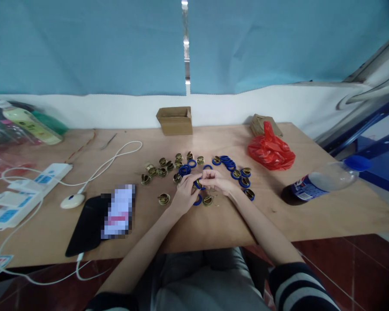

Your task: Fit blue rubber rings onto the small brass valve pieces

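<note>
My left hand (185, 193) and my right hand (218, 180) meet over the middle of the wooden table (214, 224). Both pinch a small brass fitting with a blue ring (199, 184) between their fingertips. Several brass fittings (164, 199) lie scattered in front of and to the left of my hands. Blue rubber rings (227, 162) sit in a cluster beyond my right hand. Some fittings at the right carry a blue ring (244, 182).
A small cardboard box (175, 120) stands at the back. A red plastic bag (270, 151) and a lying plastic bottle (324, 179) are at the right. At the left lie a phone (118, 211) on a black pad, a white mouse (72, 201), power strips (35, 183) and cables.
</note>
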The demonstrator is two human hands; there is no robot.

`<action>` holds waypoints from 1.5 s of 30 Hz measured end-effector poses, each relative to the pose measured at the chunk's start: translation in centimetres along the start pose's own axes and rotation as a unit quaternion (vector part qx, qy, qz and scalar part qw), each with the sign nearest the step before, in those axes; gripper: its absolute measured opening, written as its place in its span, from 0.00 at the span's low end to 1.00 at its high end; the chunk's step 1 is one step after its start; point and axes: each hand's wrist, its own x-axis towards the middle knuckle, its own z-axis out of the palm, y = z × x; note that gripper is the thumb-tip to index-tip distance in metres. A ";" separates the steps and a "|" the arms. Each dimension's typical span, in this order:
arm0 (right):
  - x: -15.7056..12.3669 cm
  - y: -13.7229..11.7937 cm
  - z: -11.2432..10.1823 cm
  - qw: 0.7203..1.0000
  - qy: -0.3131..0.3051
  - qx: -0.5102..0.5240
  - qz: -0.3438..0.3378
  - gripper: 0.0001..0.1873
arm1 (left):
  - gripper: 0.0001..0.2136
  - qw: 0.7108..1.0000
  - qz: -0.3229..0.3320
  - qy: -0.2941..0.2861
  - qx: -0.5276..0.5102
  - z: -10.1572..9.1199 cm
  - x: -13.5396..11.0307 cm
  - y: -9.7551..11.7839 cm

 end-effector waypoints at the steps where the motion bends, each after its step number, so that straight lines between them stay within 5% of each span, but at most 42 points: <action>1: 0.0 -0.1 0.0 1.000 0.001 -0.001 0.001 0.22 | 0.22 1.000 0.000 -0.001 0.002 0.0 0.0 0.0; 22: -0.2 -0.3 -1.6 0.993 -0.042 -0.105 0.020 0.19 | 0.18 1.000 0.021 -0.012 0.017 0.1 -0.2 -0.2; 29: 0.0 -0.5 -0.8 0.981 -0.010 -0.185 -0.060 0.20 | 0.17 0.999 0.042 0.008 0.011 -0.1 0.1 -0.3; 32: 0.1 -0.5 -0.4 0.953 0.016 -0.261 -0.149 0.20 | 0.21 0.999 0.048 0.013 0.006 -0.1 0.2 -0.5; 37: 0.1 0.3 0.3 0.866 0.077 -0.405 -0.282 0.17 | 0.25 1.000 0.025 0.005 0.015 0.3 -0.1 -1.1; 45: 0.2 1.3 0.8 0.796 0.094 -0.490 -0.342 0.09 | 0.25 1.000 -0.020 -0.006 0.017 0.7 -0.5 -2.0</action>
